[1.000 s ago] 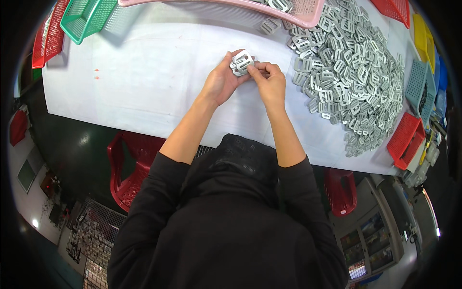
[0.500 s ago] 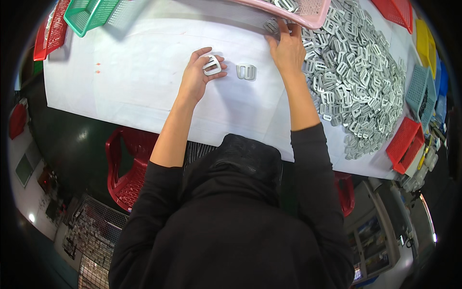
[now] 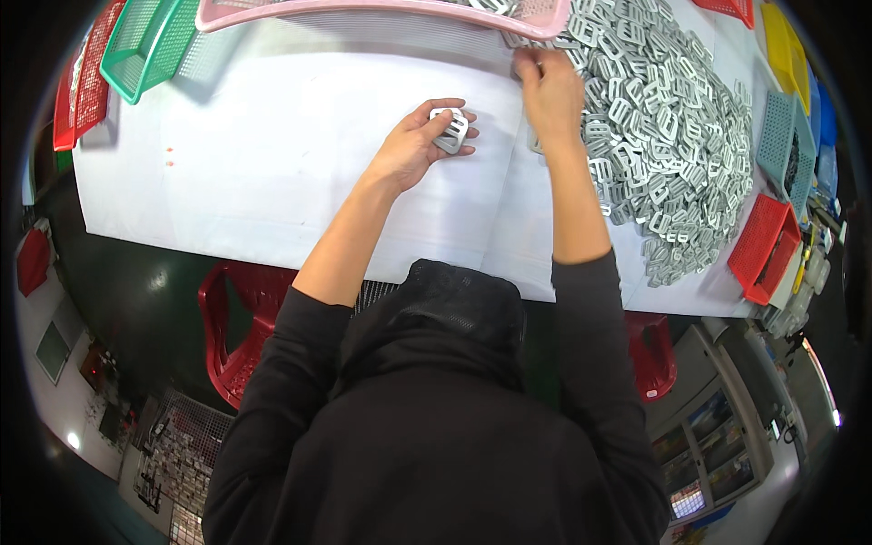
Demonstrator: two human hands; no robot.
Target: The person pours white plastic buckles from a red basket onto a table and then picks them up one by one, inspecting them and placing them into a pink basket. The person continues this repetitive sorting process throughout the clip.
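My left hand (image 3: 416, 145) is closed round a silver slide buckle (image 3: 451, 133), thumb on top and fingers beneath; whether more than one buckle lies in the grip I cannot tell. To its right, my right hand (image 3: 551, 91) has its fingers curled together at the left edge of a big heap of like buckles (image 3: 668, 136). What its fingertips hold, if anything, is hidden. Part of another buckle (image 3: 534, 139) shows beside my right wrist, mostly covered by it.
A pink basket (image 3: 381, 7) with buckles inside stands at the far edge of view. Green (image 3: 145, 54) and red (image 3: 86, 91) baskets are at far left. Yellow (image 3: 786, 59), blue-grey (image 3: 786, 145) and red (image 3: 763, 250) baskets line the right side. A red chair (image 3: 241, 327) stands by the near table edge.
My left hand has moved right with its buckle, to where loose buckles lay; these no longer show there. My right hand has drawn back from beside the pink basket, its fingers now curled. The view has shifted slightly.
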